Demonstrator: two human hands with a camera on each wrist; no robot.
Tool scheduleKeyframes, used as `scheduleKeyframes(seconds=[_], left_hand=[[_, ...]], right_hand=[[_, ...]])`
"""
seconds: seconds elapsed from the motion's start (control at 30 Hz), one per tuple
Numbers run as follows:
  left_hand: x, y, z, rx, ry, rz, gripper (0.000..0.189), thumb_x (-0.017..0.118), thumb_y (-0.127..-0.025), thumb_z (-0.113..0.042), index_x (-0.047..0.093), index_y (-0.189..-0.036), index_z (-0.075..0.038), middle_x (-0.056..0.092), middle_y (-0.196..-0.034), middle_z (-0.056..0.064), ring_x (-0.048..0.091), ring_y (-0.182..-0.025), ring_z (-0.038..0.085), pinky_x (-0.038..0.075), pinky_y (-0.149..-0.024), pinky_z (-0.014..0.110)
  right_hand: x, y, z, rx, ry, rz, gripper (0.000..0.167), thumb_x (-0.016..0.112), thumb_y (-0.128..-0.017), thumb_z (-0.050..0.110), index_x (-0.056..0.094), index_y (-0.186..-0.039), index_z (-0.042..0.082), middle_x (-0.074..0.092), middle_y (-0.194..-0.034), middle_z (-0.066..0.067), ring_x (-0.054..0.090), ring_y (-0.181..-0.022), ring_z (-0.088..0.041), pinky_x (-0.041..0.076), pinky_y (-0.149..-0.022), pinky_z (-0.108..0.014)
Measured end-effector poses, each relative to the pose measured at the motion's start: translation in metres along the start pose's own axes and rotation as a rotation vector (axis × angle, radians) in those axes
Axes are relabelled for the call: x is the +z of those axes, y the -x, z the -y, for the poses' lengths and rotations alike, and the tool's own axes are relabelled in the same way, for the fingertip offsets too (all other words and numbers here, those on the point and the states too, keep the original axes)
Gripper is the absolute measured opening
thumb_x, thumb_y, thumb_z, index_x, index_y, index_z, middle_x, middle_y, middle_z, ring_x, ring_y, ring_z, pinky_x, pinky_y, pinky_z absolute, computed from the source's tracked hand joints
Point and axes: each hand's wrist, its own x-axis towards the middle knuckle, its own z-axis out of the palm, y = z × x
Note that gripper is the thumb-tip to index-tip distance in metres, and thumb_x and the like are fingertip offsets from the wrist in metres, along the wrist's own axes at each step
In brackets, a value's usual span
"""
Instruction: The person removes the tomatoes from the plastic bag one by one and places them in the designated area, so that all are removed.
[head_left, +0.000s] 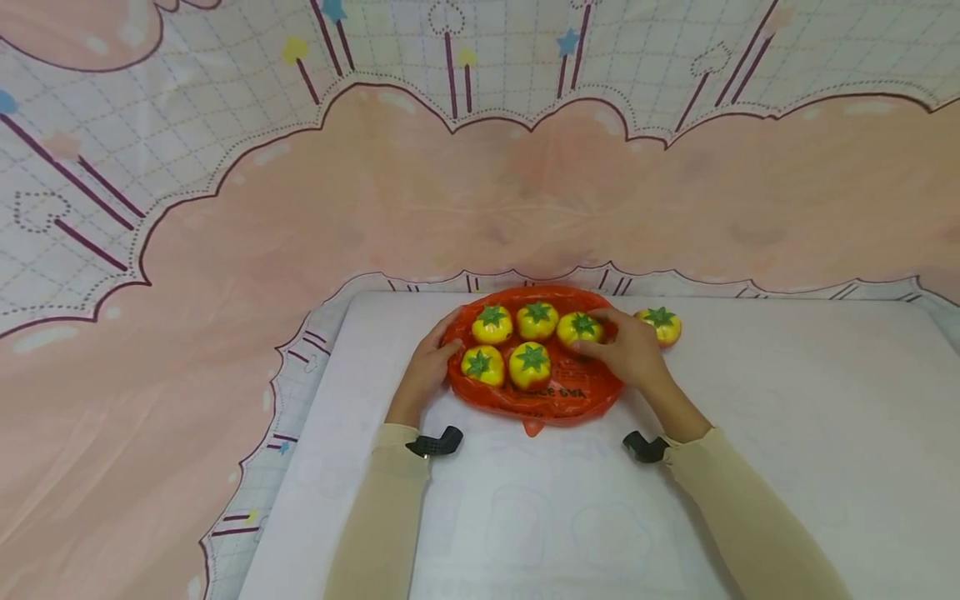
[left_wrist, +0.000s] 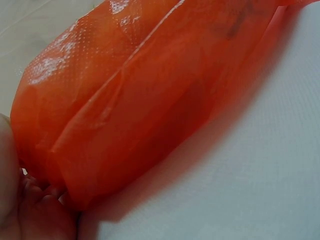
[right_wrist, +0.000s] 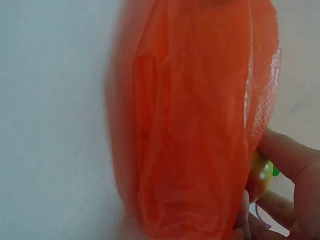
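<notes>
"Fingers?"
"Right hand point(head_left: 632, 348) pinches a toy tomato point(head_left: 580, 328) inside the red plastic bag point(head_left: 577, 402); left hand point(head_left: 427, 367) grips its left rim."
"Loose tomato point(head_left: 667, 328)?"
"Outside, just right of the right hand, the nearer."

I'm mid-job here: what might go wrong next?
The thin bag might crumple or tear if the left hand tugs the edge it grips. The fruit could slip, since the right hand holds it by the sides. The loose fruit, just beyond that hand, might roll if bumped.
</notes>
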Motion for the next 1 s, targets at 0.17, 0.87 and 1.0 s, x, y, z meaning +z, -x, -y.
scheduleKeyframes(seconds=[0.17,0.87,1.0], left_hand=[[0.001,0.001,-0.001,0.004,-0.001,0.003,0.052,0.050,-0.106,-0.019,0.048,-0.145,-0.053,0.036,-0.163,-0.012,0.033,-0.152,0.022,0.036,-0.121,0.050],[0.002,0.001,-0.002,0.011,-0.012,-0.003,0.052,0.049,-0.106,-0.019,0.047,-0.147,-0.050,0.037,-0.163,-0.011,0.033,-0.152,0.021,0.035,-0.122,0.050],[0.001,0.000,0.001,0.018,-0.020,-0.004,0.052,0.050,-0.106,-0.019,0.047,-0.147,-0.051,0.037,-0.163,-0.012,0.032,-0.153,0.020,0.034,-0.122,0.049]], right_hand=[[-0.004,0.004,0.001,0.006,-0.002,0.002,0.071,0.079,-0.087,0.046,0.056,-0.143,0.011,0.059,-0.142,-0.019,0.055,-0.122,-0.037,0.052,-0.103,-0.054],[-0.020,0.014,0.002,-0.027,0.010,-0.044,0.073,0.079,-0.085,0.052,0.059,-0.142,0.011,0.065,-0.112,-0.013,0.052,-0.082,-0.026,0.046,-0.063,-0.028],[-0.022,0.015,0.003,-0.035,0.012,-0.056,0.072,0.079,-0.085,0.051,0.059,-0.141,0.011,0.065,-0.107,-0.012,0.052,-0.082,-0.027,0.046,-0.063,-0.030]])
